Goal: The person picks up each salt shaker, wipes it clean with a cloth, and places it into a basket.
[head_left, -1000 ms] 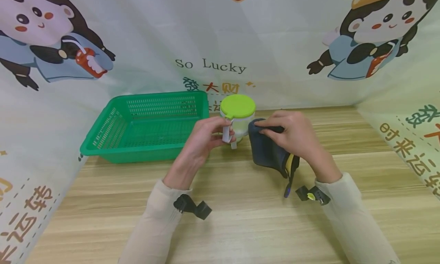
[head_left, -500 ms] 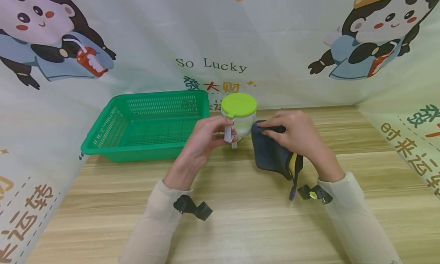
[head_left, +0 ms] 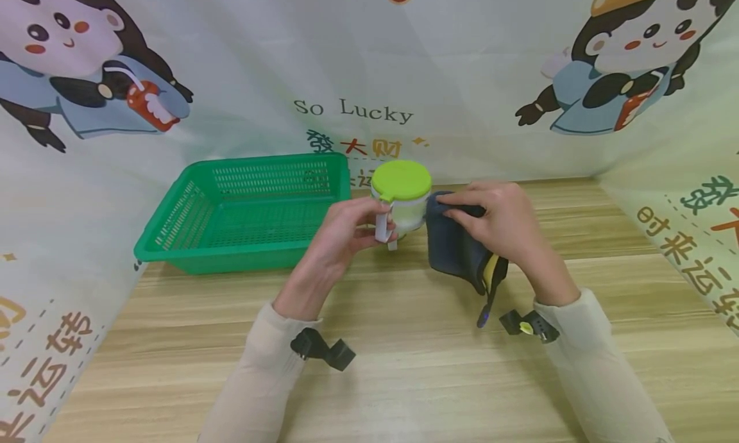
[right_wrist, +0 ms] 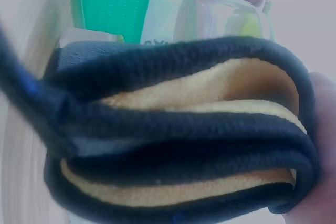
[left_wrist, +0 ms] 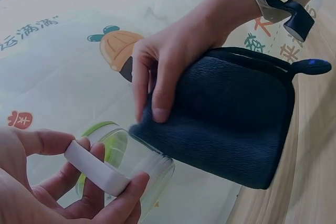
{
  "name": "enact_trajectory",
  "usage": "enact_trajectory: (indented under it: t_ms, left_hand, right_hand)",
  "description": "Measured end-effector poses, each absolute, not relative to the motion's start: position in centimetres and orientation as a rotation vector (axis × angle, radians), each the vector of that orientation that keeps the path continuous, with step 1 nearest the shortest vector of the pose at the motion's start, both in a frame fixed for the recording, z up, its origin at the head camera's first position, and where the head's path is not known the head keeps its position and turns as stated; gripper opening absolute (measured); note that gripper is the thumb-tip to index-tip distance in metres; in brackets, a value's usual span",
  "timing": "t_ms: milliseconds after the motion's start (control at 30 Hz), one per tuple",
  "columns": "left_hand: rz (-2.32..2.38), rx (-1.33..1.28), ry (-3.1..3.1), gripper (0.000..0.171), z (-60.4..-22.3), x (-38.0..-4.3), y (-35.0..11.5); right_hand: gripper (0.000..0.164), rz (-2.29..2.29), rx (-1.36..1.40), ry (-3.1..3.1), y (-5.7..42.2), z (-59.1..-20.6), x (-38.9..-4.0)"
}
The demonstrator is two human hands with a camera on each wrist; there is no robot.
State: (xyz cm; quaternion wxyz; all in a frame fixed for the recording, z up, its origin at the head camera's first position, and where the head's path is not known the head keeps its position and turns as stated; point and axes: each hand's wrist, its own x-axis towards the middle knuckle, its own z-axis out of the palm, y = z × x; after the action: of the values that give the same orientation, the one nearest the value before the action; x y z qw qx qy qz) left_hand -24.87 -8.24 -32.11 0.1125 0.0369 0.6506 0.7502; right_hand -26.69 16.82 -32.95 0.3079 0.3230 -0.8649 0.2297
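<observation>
The green-lidded jar (head_left: pixel 404 193) is hemmed in by the green basket (head_left: pixel 231 261) and left hand (head_left: pixel 353 225), by the dark pouch (head_left: pixel 453 250) and right hand (head_left: pixel 503 217) opposite, and by the backdrop (head_left: pixel 479 103) behind; passage is left open across the tabletop (head_left: pixel 404 347) between the sleeves (head_left: pixel 254 379).

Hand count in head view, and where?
2. The left hand pinches the white handle of the green-lidded jar; the right hand grips the folded dark cloth beside it. Neither is hidden.

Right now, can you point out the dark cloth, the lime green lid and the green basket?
Dark cloth (left_wrist: pixel 226 116), left wrist view, on its broad outer face.
Lime green lid (head_left: pixel 401 179), head view, middle of its top.
Green basket (head_left: pixel 231 261), head view, on its front wall.
</observation>
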Motion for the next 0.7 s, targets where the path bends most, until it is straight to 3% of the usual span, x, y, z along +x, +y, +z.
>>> enact_trajectory:
  t_ms: [700]
  left_hand:
    - [2.245, 0.151, 1.857, 0.020, -31.85, -24.53, -8.28]
  right_hand:
    - [0.024, 0.424, 0.704, -2.492, 16.20, -33.46, -26.73]
